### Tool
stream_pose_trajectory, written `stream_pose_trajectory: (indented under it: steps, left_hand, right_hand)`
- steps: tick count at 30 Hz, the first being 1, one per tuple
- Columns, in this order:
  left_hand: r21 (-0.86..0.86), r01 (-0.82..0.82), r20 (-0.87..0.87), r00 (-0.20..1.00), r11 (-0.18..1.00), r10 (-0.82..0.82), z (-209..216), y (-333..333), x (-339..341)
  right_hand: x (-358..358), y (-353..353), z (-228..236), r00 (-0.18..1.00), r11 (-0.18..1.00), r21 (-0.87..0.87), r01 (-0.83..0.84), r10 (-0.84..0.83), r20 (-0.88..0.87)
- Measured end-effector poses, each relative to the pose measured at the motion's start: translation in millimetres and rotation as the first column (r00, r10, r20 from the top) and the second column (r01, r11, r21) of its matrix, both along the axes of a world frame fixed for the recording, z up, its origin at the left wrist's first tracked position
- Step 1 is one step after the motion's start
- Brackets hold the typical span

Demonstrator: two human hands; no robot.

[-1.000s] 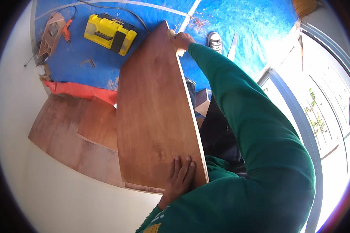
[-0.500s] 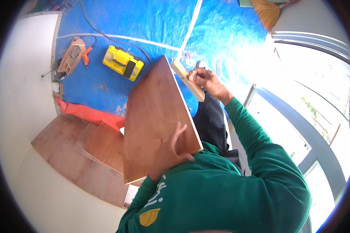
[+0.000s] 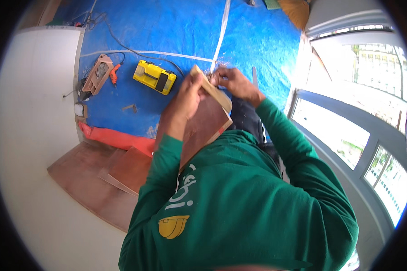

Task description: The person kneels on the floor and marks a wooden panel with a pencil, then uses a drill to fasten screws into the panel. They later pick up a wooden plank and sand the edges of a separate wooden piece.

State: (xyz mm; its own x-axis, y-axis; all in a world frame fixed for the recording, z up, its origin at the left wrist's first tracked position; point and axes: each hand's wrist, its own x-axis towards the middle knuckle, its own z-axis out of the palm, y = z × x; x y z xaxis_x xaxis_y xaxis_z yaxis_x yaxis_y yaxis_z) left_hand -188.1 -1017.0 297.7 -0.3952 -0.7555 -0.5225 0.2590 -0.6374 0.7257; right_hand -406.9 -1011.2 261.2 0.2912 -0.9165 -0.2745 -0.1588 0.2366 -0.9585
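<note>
A short pale wooden strip lies slantwise over the far end of a reddish-brown plywood panel in front of my body. My left hand is closed round the strip's far left end, thumb and fingers at its edges. On the strip's other side, my right hand has its fingertips pinched together close to the wood. Whatever sits between those fingertips is too small to make out. My left forearm covers part of the panel's left side.
A yellow toolbox stands on the blue tarp, with a cable behind it. Further left are a pinkish tool tray and an orange power drill. More plywood lies at lower left by a red sheet. Windows line the right.
My left hand has left the panel's face and taken hold of the strip. My right hand has shifted slightly left, fingertips now beside the strip. The panel's visible position has changed.
</note>
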Motion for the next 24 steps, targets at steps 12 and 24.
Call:
stream_pose_trajectory:
  steps: [12, 24]
  left_hand:
    - [-0.046, 0.193, 0.133, 0.974, 0.980, -0.186, 38.9, -106.1, -14.1]
    - [0.004, 0.283, 0.068, 0.957, 0.959, -0.282, 26.6, -126.2, -25.8]
  right_hand:
    - [-18.6, -77.9, 61.9, 0.975, 0.949, -0.284, -0.141, 0.083, -0.206]
    - [-45.2, -86.7, 54.1, 0.991, 0.988, -0.103, -0.113, 0.105, -0.080]
